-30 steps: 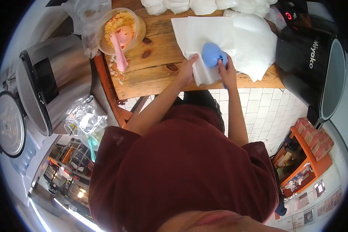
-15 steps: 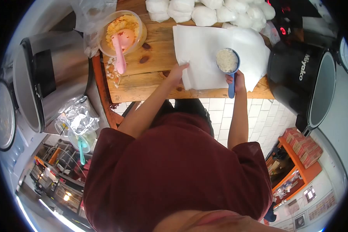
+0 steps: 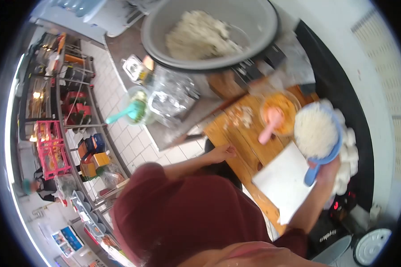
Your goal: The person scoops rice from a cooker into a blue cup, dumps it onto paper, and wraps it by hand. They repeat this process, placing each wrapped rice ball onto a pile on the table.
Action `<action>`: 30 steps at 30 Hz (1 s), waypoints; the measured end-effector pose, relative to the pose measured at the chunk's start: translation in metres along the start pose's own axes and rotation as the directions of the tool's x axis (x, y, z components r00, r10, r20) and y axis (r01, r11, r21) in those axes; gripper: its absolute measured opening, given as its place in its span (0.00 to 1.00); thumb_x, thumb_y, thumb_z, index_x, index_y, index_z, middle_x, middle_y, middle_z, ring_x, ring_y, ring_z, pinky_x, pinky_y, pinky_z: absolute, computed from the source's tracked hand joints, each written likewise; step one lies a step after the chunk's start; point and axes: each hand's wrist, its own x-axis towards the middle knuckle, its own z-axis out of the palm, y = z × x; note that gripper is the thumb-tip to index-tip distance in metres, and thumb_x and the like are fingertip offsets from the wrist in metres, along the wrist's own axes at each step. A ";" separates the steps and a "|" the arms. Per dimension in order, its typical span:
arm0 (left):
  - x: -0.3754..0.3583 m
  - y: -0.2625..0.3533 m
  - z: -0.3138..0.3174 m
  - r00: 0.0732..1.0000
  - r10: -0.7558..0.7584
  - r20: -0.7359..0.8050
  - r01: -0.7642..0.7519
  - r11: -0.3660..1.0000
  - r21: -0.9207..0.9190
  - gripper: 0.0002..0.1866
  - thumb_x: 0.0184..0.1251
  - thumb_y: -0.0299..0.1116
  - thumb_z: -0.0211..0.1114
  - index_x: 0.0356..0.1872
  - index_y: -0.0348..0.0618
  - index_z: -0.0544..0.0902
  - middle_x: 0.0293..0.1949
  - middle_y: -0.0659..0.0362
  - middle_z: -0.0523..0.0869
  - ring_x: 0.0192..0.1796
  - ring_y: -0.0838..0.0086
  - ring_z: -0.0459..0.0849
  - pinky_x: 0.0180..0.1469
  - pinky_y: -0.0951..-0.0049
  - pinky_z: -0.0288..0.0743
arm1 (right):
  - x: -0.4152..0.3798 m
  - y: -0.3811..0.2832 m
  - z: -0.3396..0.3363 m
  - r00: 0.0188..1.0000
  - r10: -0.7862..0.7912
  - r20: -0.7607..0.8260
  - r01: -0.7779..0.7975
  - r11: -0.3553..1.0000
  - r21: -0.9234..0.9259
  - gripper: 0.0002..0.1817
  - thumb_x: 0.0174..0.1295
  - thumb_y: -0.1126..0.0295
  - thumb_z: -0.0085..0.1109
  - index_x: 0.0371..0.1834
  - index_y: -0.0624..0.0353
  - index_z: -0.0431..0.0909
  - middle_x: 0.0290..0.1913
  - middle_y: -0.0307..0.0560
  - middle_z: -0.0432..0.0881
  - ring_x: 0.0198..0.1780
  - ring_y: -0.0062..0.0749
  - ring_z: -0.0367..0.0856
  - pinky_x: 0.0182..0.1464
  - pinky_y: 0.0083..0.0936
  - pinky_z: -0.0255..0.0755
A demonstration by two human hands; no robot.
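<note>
My right hand is closed around the handle of a blue scoop heaped with white rice. It holds the scoop raised over the far end of the table, near the camera. Below it lies a stack of white paper sheets, partly covered by my right arm. My left hand is at the near edge of the wooden table, holding nothing, its fingers loosely stretched out. Beyond it stands a round tub of orange-yellow food with a pink spoon in it.
A large rice cooker with rice inside stands open on the left counter. Beside it are a foil-covered container and a cup with a turquoise spoon. White wrapped bundles line the table's back. Another cooker sits at the right.
My view has turned left, toward the open rice cooker. The rice scoop in my right hand now appears larger, closer to the camera. My left hand has come off the paper.
</note>
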 end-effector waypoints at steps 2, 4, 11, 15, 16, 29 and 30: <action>-0.019 0.047 -0.043 0.997 -0.004 -0.077 0.001 0.999 -0.036 0.17 0.65 0.34 0.63 0.51 0.40 0.74 0.44 0.59 0.81 0.47 0.76 0.80 0.49 0.77 0.73 | 0.039 -0.034 0.061 0.950 -0.022 0.313 0.079 0.982 -0.174 0.18 0.70 0.57 0.42 0.44 0.61 0.74 0.20 0.45 0.76 0.12 0.26 0.68 0.11 0.21 0.61; -0.024 0.065 -0.083 0.953 0.218 -0.209 -0.256 0.951 -0.172 0.14 0.66 0.30 0.61 0.51 0.40 0.74 0.44 0.60 0.81 0.46 0.77 0.79 0.51 0.77 0.72 | 0.049 -0.074 0.159 0.852 0.035 0.522 0.177 0.920 -0.350 0.17 0.71 0.58 0.41 0.40 0.60 0.74 0.18 0.41 0.73 0.12 0.23 0.68 0.13 0.19 0.61; -0.049 0.123 -0.171 0.890 0.145 -0.433 -0.324 0.869 -0.375 0.12 0.68 0.27 0.59 0.50 0.41 0.73 0.44 0.63 0.78 0.50 0.79 0.75 0.55 0.77 0.68 | 0.135 -0.031 0.335 0.679 0.643 0.355 0.529 -0.092 -0.844 0.23 0.70 0.54 0.41 0.28 0.63 0.74 0.18 0.40 0.73 0.12 0.26 0.68 0.18 0.25 0.67; -0.053 0.126 -0.191 0.875 0.044 -0.482 -0.317 0.806 -0.501 0.10 0.68 0.26 0.59 0.49 0.41 0.73 0.45 0.63 0.78 0.51 0.78 0.74 0.58 0.75 0.65 | 0.147 -0.009 0.362 0.653 0.746 0.128 0.701 -0.532 -0.475 0.25 0.71 0.55 0.38 0.29 0.67 0.76 0.14 0.50 0.74 0.15 0.37 0.74 0.24 0.36 0.70; -0.050 0.123 -0.197 0.873 0.031 -0.486 -0.322 0.785 -0.529 0.10 0.67 0.25 0.59 0.48 0.41 0.73 0.45 0.63 0.78 0.52 0.77 0.74 0.59 0.74 0.64 | 0.152 -0.009 0.367 0.665 0.741 0.091 0.675 -0.544 -0.498 0.26 0.71 0.56 0.38 0.30 0.68 0.77 0.14 0.53 0.74 0.15 0.40 0.76 0.27 0.38 0.71; -0.044 0.136 -0.230 0.897 -0.126 -0.424 -0.189 0.756 -0.626 0.21 0.69 0.25 0.57 0.62 0.35 0.68 0.57 0.56 0.77 0.59 0.72 0.74 0.63 0.71 0.65 | 0.161 -0.021 0.366 0.737 0.632 0.240 0.673 -0.652 -0.349 0.23 0.70 0.57 0.44 0.34 0.69 0.80 0.30 0.63 0.81 0.36 0.57 0.80 0.44 0.45 0.72; -0.044 0.128 -0.232 0.928 -0.073 -0.366 -0.140 0.841 -0.523 0.20 0.68 0.25 0.57 0.61 0.34 0.69 0.55 0.56 0.78 0.58 0.72 0.74 0.61 0.71 0.66 | 0.157 -0.024 0.369 0.752 0.619 0.226 0.655 -0.667 -0.354 0.23 0.70 0.57 0.44 0.34 0.68 0.80 0.29 0.62 0.80 0.36 0.56 0.80 0.44 0.44 0.72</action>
